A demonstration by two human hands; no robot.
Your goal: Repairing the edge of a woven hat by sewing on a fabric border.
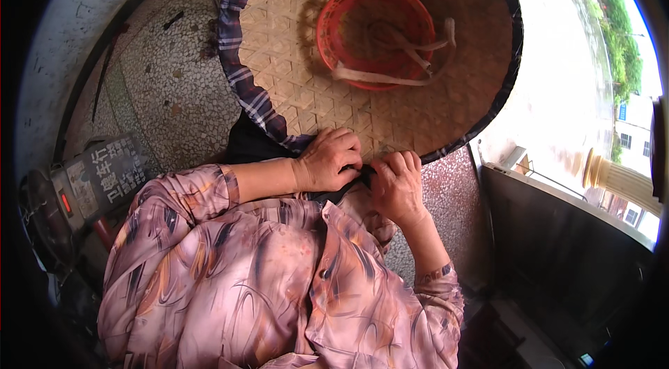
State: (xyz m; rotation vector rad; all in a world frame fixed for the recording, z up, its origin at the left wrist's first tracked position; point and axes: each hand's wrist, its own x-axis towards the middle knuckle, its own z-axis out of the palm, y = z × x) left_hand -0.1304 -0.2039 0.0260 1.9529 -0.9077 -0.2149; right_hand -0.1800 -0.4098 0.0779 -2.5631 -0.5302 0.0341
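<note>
A woven bamboo hat (279,41) lies tilted in front of me with its inside showing. Dark plaid cloth (238,66) is bunched along its rim. In its middle sits a red plastic ring basket (326,38) with whitish cloth straps (380,79) tied on. My left hand (331,160) is closed at the near rim, fingers curled over the cloth edge. Just right of it, my right hand (397,184) pinches the same edge. Dark cloth (341,191) shows below and between them; the fingertips are partly hidden.
A scooter or motorbike part (90,181) with a worn plate stands at the left on a speckled stone floor (181,76). At the right is a dark panel or cabinet (557,229) before a bright opening, with a pale column (617,177) and trees (617,41) outside.
</note>
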